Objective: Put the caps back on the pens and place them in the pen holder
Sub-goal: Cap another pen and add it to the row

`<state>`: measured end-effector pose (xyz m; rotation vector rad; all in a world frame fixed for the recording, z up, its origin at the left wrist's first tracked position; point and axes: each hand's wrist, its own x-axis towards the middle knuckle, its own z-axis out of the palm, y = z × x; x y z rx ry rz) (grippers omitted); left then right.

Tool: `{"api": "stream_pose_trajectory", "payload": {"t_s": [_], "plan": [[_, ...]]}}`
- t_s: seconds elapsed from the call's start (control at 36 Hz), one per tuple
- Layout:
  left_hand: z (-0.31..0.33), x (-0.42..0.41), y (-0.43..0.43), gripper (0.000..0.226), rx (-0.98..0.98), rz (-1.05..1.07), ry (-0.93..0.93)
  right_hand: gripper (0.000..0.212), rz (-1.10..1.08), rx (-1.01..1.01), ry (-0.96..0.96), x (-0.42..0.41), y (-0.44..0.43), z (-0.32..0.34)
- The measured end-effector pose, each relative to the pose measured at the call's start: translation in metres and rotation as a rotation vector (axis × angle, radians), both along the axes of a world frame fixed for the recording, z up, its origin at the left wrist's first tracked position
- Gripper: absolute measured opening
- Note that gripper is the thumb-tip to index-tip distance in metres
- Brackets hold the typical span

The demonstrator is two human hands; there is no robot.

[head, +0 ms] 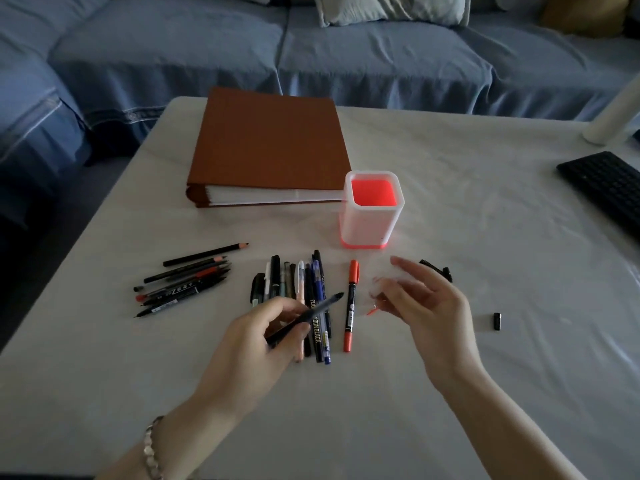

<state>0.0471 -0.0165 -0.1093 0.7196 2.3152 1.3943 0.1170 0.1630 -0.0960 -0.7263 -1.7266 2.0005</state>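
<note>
I see the dark pen (322, 306) gripped in the left hand (263, 327), tip toward the right hand (426, 306), which is blurred, fingers loosely spread, so I cannot tell its hold; loose pens (275, 271) lie beneath on the surface (485, 375), the pen holder (367, 226) upright just beyond

Brown binder (268, 147), black keyboard (606, 187), blue sofa (207, 50)
</note>
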Motion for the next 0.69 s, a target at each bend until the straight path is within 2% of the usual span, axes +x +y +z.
{"api": "stream_pose_trajectory", "payload": {"t_s": [0.11,0.28,0.58,0.69], "plan": [[0.003,0.002,-0.001,0.015,0.022,0.005,-0.029,0.024,-0.061,-0.134,0.065,-0.001,-0.015,0.004],[0.007,0.003,-0.001,0.012,0.019,-0.003,-0.002,0.022,-0.085,-0.182,0.058,-0.001,-0.024,0.002],[0.009,0.003,-0.005,0.013,0.024,-0.01,0.037,0.024,-0.038,-0.147,0.062,0.001,-0.027,0.001],[0.007,0.002,-0.008,0.013,0.0,-0.006,0.082,0.029,-0.022,-0.05,0.038,0.002,-0.025,-0.002]]}}
